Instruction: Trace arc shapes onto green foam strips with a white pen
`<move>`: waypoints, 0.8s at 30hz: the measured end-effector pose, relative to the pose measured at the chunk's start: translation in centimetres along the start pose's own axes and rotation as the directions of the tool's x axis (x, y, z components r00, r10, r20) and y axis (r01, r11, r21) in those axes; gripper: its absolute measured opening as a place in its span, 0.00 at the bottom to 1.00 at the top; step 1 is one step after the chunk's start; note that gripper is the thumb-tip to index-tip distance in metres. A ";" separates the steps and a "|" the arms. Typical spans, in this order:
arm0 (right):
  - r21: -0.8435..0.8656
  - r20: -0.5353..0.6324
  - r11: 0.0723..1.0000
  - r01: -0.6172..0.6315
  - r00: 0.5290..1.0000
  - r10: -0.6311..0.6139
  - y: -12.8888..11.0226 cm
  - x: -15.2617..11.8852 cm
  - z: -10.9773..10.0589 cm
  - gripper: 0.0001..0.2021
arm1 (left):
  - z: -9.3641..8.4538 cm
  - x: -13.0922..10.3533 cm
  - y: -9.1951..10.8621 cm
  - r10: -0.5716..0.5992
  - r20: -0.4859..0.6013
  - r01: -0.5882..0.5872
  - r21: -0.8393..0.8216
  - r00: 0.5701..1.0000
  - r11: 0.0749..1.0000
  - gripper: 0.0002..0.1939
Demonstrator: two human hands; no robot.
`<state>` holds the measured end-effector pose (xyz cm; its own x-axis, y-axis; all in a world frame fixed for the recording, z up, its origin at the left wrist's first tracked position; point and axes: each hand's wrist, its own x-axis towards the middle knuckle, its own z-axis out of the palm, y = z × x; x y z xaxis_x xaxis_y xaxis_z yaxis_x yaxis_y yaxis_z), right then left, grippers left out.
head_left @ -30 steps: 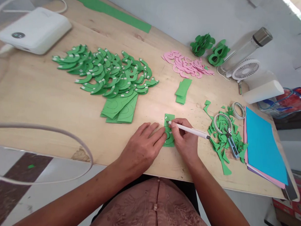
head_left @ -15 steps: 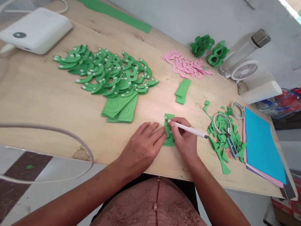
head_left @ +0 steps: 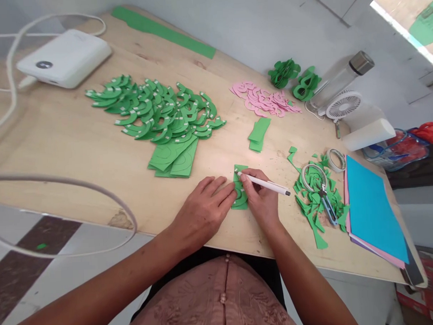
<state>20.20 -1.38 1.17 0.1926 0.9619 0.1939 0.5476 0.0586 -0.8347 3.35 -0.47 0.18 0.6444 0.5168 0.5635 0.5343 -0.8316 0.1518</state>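
Between my fingers, my right hand (head_left: 262,194) grips a white pen (head_left: 269,183), its tip at the upper part of a small green paper strip (head_left: 241,168). Curved shapes show on that strip, partly hidden by my fingers. My left hand (head_left: 209,208) lies flat, fingers stretched, with the fingertips on the strip's left edge. Left of it are green paper rectangles with drawn curves (head_left: 183,163), partly under a heap of curved green paper pieces (head_left: 158,110) with small white patches. Two more green strips (head_left: 260,132) lie beyond my right hand.
Green scraps (head_left: 314,220) lie on the right with a tape roll and a blue cutter (head_left: 328,207). Beside them are coloured sheets (head_left: 374,209). Pink cut-outs (head_left: 264,99), a bottle (head_left: 336,85) and a small fan (head_left: 344,105) stand near the wall. A cable (head_left: 127,208) loops at left.
The camera view has shifted slightly, so the table appears a little lower and further left at the back. My hands and the pen keep nearly the same position on the strip.
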 end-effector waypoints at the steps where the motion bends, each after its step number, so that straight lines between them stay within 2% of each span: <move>1: 0.017 -0.004 1.000 -0.001 1.000 0.001 0.1 0.0 0.0 0.07 | 0.0 0.0 0.0 0.000 -0.004 0.000 0.001 1.000 1.000 0.13; 5: 0.119 -0.021 0.993 -0.026 0.999 0.029 0.2 0.1 0.1 0.08 | 0.1 -0.1 -0.1 0.002 -0.004 -0.002 0.001 1.000 1.000 0.13; 9: 0.290 -0.134 0.956 -0.039 0.988 0.081 -0.3 -0.1 -0.6 0.11 | 0.0 0.0 -0.1 0.001 0.005 -0.001 0.004 1.000 1.000 0.13; 11: 0.291 -0.156 0.956 -0.023 0.985 0.072 -0.6 -0.4 -1.3 0.11 | 0.0 0.1 0.0 0.003 0.002 -0.003 0.000 1.000 1.000 0.14; 14: 0.173 -0.091 0.985 0.017 0.996 -0.001 -1.0 -1.4 -2.4 0.12 | 0.0 0.1 0.0 -0.003 0.000 0.003 -0.008 1.000 1.000 0.13; 17: -0.052 -0.009 0.981 0.187 0.982 -0.188 -0.9 -2.6 -3.1 0.14 | 0.1 0.1 0.0 -0.008 0.003 0.008 -0.020 1.000 1.000 0.14; 20: -0.285 0.110 0.875 0.390 0.921 -0.375 -0.4 -3.8 -3.0 0.16 | 0.2 -0.1 0.0 -0.007 0.020 0.007 -0.026 1.000 1.000 0.15; 24: -0.463 0.238 0.743 0.483 0.876 -0.420 0.2 -4.6 -2.4 0.17 | 0.4 -0.3 -0.1 -0.005 0.031 0.006 -0.018 1.000 1.000 0.14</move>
<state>21.38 -6.46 1.30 -0.2553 0.8811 0.3981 0.8771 0.3843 -0.2881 3.34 -0.48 -0.31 0.6582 0.5273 0.5374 0.5280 -0.8321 0.1697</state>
